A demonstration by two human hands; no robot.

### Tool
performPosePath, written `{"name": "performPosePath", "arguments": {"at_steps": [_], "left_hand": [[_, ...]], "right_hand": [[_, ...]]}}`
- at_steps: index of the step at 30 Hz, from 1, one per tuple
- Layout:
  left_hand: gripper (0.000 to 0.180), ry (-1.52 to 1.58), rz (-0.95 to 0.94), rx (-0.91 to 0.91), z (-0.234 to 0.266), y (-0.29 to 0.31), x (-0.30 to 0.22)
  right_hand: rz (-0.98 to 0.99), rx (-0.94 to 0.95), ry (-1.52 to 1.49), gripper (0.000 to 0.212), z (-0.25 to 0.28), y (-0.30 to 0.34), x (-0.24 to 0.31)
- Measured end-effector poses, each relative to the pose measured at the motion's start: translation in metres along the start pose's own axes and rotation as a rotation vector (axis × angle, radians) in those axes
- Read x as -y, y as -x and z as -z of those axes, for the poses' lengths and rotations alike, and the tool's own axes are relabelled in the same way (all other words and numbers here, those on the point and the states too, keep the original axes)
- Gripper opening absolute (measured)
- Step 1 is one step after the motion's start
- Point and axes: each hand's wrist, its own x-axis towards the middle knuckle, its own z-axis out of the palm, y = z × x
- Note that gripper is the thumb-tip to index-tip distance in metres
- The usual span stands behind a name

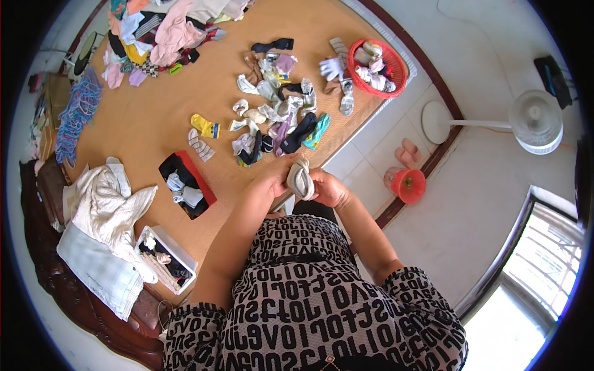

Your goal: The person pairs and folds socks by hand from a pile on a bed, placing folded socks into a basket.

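Between my two hands is a rolled-up grey and white sock (300, 179), held close in front of my body. My left hand (276, 178) grips its left side, and my right hand (330, 187) is closed on its right side. Just beyond lies a loose heap of socks (281, 114) in white, black, purple and teal on the tan bed mat (154, 117). A yellow sock (205, 126) and a striped sock (201, 146) lie apart, left of the heap.
A red basket (396, 74) with socks stands far right. Left are a red-edged box (201, 178), a white bin (142, 238) and a folded quilt (102, 191). Clothes (170, 34) are piled far left. A fan (535, 120) and pink slippers (406, 152) stand off the bed, right.
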Motion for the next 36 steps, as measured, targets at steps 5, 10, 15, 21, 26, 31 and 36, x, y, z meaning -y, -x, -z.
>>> {"name": "performPosePath", "arguments": {"at_steps": [5,10,15,21,26,31,36], "left_hand": [[0.015,-0.066,0.072,-0.121,-0.042,-0.012,-0.015],[0.016,-0.127,0.048,-0.009,-0.059,-0.056,-0.026],[0.019,-0.177,-0.285,-0.146,-0.081,-0.097,-0.030],[0.023,-0.264,-0.682,-0.342,-0.092,-0.152,-0.007],[0.019,-0.627,-0.711,-0.523,-0.119,-0.165,-0.002],[0.018,-0.395,-0.395,-0.372,-0.114,-0.168,-0.014],[0.017,-0.325,-0.246,-0.463,-0.090,-0.177,-0.020]], "right_hand": [[0.021,0.029,0.238,0.018,0.019,0.008,0.037],[0.126,0.052,0.211,0.022,0.054,0.004,0.059],[0.360,0.105,-0.334,0.031,0.066,-0.012,0.076],[0.416,-0.348,-0.228,0.029,0.091,-0.019,0.096],[0.430,-0.662,0.031,0.028,0.119,-0.024,0.157],[0.675,-1.104,0.278,0.029,0.218,-0.058,0.253],[0.883,-1.131,0.055,0.023,0.288,-0.087,0.327]]}}
